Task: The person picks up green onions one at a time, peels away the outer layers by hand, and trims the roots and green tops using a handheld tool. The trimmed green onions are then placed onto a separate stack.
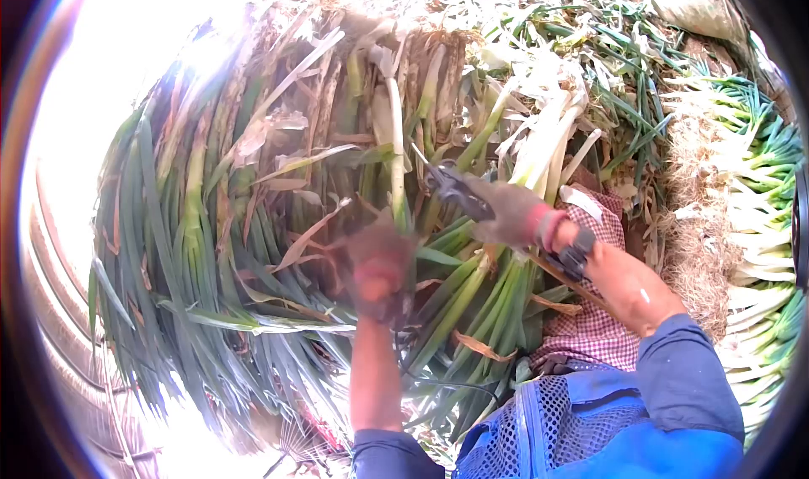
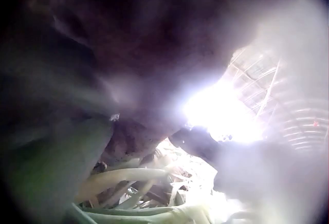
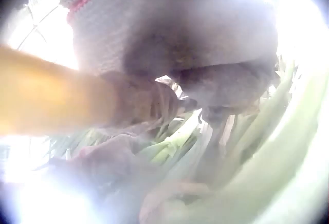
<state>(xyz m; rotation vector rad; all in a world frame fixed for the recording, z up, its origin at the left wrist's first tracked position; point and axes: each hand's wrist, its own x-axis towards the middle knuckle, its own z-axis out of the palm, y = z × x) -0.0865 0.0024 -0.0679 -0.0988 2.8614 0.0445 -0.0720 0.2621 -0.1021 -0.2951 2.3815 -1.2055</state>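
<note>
In the head view the gloved left hand (image 1: 375, 260), blurred, grips a leek (image 1: 396, 133) by its green part, the pale stalk standing up above the fist. To its right the gloved right hand (image 1: 512, 214) holds a dark tool (image 1: 459, 191) whose thin tip points up and left, near that stalk. A yellowish rod (image 3: 51, 95) runs into the right hand's grip in the right wrist view. The left wrist view shows the dark glove (image 2: 149, 44) close up beside a blurred green leaf (image 2: 56, 157). The left fingertips are hidden.
A large heap of leeks (image 1: 194, 201) fills the left side. More leeks (image 1: 497, 302) lie beneath the right forearm, near a checked cloth (image 1: 590, 319). Loose leaf scraps (image 1: 624, 66) lie behind. On the far right are leeks in a row (image 1: 758, 226), roots inward.
</note>
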